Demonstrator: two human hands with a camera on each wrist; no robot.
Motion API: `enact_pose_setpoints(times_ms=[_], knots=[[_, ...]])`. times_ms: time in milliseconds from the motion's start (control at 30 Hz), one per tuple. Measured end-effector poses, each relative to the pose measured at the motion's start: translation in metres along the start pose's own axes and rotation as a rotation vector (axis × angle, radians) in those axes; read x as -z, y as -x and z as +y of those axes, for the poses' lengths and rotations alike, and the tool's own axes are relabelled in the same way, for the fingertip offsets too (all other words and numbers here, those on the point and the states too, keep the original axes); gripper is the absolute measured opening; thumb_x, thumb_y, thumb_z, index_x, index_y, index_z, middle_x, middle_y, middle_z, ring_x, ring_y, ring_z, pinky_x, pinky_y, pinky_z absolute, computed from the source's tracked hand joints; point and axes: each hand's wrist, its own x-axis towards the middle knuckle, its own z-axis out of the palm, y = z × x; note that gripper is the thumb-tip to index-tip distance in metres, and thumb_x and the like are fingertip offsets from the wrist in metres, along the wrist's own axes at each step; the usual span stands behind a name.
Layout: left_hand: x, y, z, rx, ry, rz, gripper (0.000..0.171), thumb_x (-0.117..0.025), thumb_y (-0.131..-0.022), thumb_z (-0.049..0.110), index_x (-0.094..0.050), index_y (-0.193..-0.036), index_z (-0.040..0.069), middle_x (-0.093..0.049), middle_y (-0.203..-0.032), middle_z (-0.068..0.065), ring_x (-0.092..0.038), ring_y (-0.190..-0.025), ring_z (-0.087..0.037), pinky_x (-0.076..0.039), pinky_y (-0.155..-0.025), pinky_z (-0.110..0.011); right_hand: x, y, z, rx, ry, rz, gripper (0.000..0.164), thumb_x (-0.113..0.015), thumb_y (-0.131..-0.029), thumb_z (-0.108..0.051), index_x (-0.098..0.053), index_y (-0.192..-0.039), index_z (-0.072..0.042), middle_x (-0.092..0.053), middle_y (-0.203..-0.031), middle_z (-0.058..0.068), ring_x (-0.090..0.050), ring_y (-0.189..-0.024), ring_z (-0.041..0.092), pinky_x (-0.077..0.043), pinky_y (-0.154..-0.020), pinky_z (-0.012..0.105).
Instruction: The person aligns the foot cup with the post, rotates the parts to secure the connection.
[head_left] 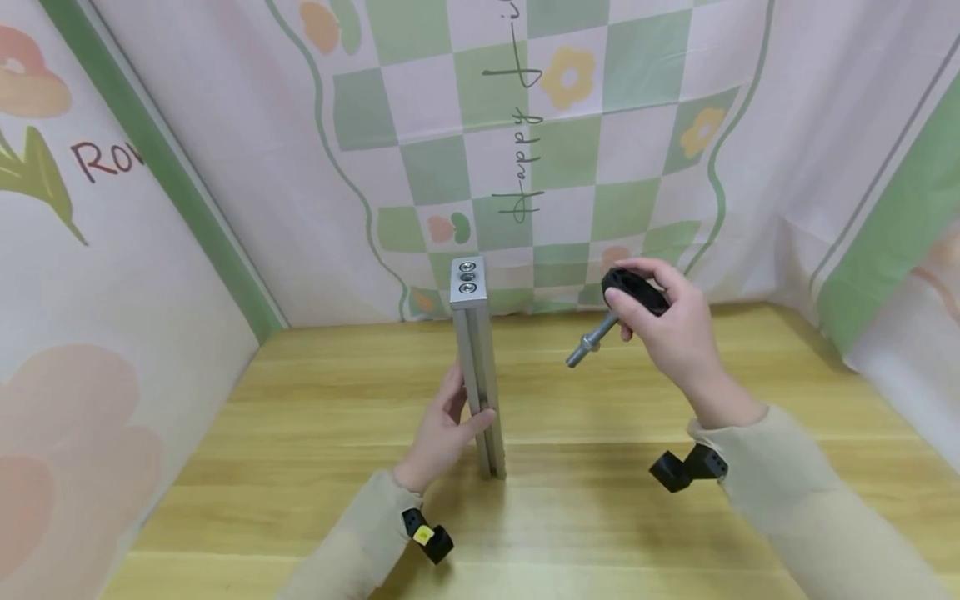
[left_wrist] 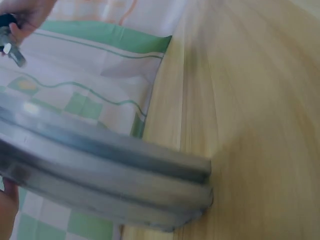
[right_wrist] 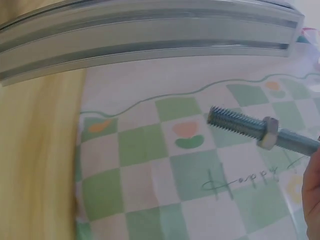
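Note:
A silver aluminum profile (head_left: pixel 476 358) stands upright on the table, slotted along its sides. Its top end plate (head_left: pixel 457 293) carries two screws and a threaded hole between them. My left hand (head_left: pixel 435 437) grips the profile's lower half, thumb across the near face. To the right and in the air, my right hand (head_left: pixel 678 333) holds a leveling foot by its black round base (head_left: pixel 637 292). The foot's threaded stud (right_wrist: pixel 235 122) points down and left, with a hex nut (right_wrist: pixel 268 133) partway along it. Stud and profile are apart. In the left wrist view the profile (left_wrist: pixel 110 165) is blurred.
The wood-grain table (head_left: pixel 337 392) reaches back to a hanging cloth (head_left: pixel 420 167) with green checks and flowers. Printed cloth also hangs at the left (head_left: pixel 97 333) and right sides. Black camera mounts (head_left: pixel 690 469) sit on both wrists.

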Motion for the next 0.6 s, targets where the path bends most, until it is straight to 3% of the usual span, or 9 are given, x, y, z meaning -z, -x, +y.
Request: enact_pose_setpoints(times_ms=[67, 267, 400, 600], knots=[[0.003, 0.001, 0.000, -0.001, -0.011, 0.007, 0.083, -0.064, -0.087, 0.002, -0.014, -0.152, 0.010, -0.014, -0.159, -0.007, -0.030, -0.136, -0.030, -0.032, -0.108, -0.021, 0.000, -0.007, -0.007, 0.006, -0.103, 0.008, 0.023, -0.060, -0.091, -0.015, -0.062, -0.114, -0.013, -0.058, -0.096, 0.000, -0.054, -0.053, 0.008, -0.047, -0.048, 0.019], [0.008, -0.001, 0.001, 0.003, 0.011, 0.000, 0.088, -0.067, -0.080, -0.008, -0.017, -0.151, 0.008, -0.017, -0.158, -0.004, -0.029, -0.139, -0.022, -0.031, -0.111, -0.034, -0.006, -0.030, -0.037, 0.042, -0.367, 0.003, 0.018, -0.056, -0.093, -0.014, -0.062, -0.110, -0.011, -0.057, -0.088, 0.007, -0.051, -0.057, 0.009, -0.047, -0.051, 0.018], [0.010, -0.002, 0.003, 0.021, 0.021, -0.002, 0.088, -0.067, -0.079, -0.010, -0.019, -0.150, 0.007, -0.019, -0.158, -0.004, -0.029, -0.139, -0.021, -0.030, -0.111, -0.039, -0.014, -0.043, -0.062, 0.097, -0.466, -0.011, 0.018, -0.053, -0.093, -0.013, -0.061, -0.109, -0.009, -0.053, -0.087, 0.009, -0.047, -0.055, 0.011, -0.045, -0.049, 0.017], [0.010, -0.003, 0.002, 0.003, 0.048, -0.026, 0.090, -0.068, -0.079, -0.010, -0.018, -0.151, 0.009, -0.020, -0.158, -0.004, -0.029, -0.140, -0.022, -0.032, -0.111, -0.038, -0.026, -0.057, -0.089, 0.185, -0.534, 0.007, 0.019, -0.052, -0.092, -0.012, -0.061, -0.109, -0.010, -0.050, -0.093, 0.013, -0.044, -0.059, 0.014, -0.045, -0.050, 0.017]])
